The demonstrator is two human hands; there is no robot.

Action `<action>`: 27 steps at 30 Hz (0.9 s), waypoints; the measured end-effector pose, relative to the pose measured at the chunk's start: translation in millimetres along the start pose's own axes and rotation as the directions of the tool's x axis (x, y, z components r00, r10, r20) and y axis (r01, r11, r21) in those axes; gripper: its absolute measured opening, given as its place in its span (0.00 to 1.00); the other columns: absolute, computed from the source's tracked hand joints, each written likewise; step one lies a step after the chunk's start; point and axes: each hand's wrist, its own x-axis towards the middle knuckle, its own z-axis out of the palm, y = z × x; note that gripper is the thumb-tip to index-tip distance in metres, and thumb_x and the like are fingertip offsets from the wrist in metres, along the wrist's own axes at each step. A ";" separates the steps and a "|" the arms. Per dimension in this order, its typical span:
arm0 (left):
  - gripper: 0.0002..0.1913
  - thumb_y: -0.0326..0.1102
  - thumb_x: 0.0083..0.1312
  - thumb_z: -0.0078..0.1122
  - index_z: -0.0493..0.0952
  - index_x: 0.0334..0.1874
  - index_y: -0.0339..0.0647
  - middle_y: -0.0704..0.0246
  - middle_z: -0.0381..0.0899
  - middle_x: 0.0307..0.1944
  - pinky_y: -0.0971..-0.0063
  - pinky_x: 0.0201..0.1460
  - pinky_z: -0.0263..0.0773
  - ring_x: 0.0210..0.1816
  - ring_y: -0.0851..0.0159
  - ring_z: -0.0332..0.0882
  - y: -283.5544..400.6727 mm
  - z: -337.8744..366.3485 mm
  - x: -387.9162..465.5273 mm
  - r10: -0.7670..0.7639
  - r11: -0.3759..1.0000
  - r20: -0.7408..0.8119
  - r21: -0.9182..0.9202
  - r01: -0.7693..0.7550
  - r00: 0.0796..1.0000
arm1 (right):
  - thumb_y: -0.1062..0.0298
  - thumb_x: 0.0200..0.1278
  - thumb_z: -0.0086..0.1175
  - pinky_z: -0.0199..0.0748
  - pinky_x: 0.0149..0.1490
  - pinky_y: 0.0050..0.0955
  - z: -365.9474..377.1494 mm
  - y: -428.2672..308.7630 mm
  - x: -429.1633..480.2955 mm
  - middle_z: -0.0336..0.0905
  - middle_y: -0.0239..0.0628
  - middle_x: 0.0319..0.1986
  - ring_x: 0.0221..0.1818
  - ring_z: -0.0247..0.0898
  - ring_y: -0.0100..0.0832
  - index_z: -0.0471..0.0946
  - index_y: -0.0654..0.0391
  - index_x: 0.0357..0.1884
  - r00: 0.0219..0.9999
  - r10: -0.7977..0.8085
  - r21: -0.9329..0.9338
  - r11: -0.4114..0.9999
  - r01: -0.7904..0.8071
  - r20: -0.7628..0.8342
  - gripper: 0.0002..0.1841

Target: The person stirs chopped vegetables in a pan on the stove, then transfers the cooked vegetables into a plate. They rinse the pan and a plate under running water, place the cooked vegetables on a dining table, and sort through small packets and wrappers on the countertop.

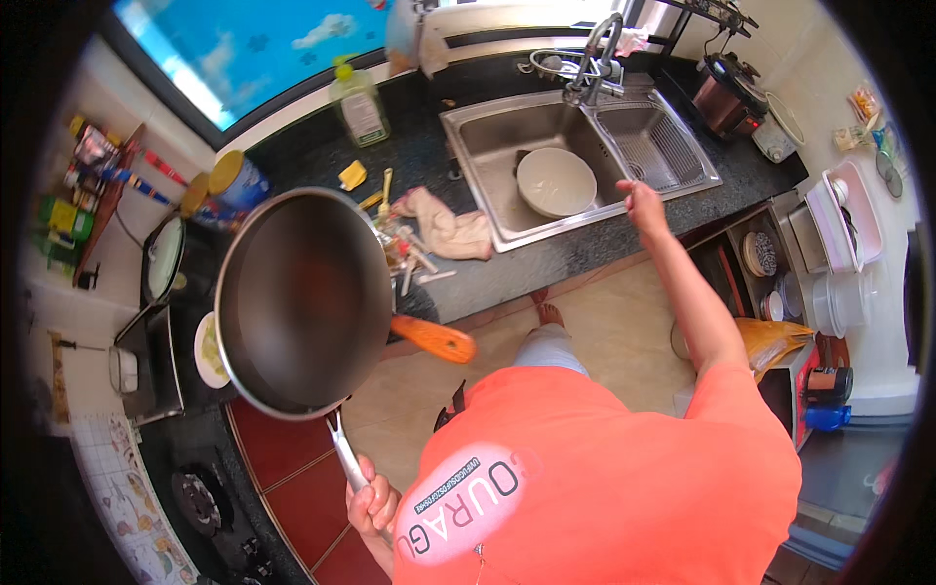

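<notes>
My left hand [373, 497] is closed around the metal handle [344, 450] of a large dark frying pan [300, 300]. The pan is raised at the left, its dark inside facing me. An orange wooden handle [435, 338] sticks out past the pan's right rim; what it belongs to is hidden or blurred. My right hand [643, 208] hovers by the front edge of the steel double sink [504, 238], fingers curled, with nothing visible in it. A pale round bowl [557, 183] sits in the sink's larger basin, left of that hand.
A cloth glove [450, 227] and small litter lie on the dark counter [530, 259]. Behind stands a green soap bottle [360, 106]. The faucet [596, 62] rises behind the sink, with an electric cooker [727, 99] to its right. A gas burner [201, 497] is at lower left.
</notes>
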 end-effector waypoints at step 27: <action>0.09 0.30 0.69 0.55 0.67 0.48 0.43 0.75 0.63 0.20 0.81 0.14 0.56 0.15 0.76 0.60 -298.0 136.3 413.6 -0.612 0.715 -0.159 0.307 0.628 0.775 | 0.35 0.60 0.58 0.76 0.55 0.47 -78.5 -29.7 347.0 0.79 0.55 0.51 0.54 0.76 0.51 0.73 0.69 0.57 0.772 0.241 -0.771 0.453 0.447 0.589 0.41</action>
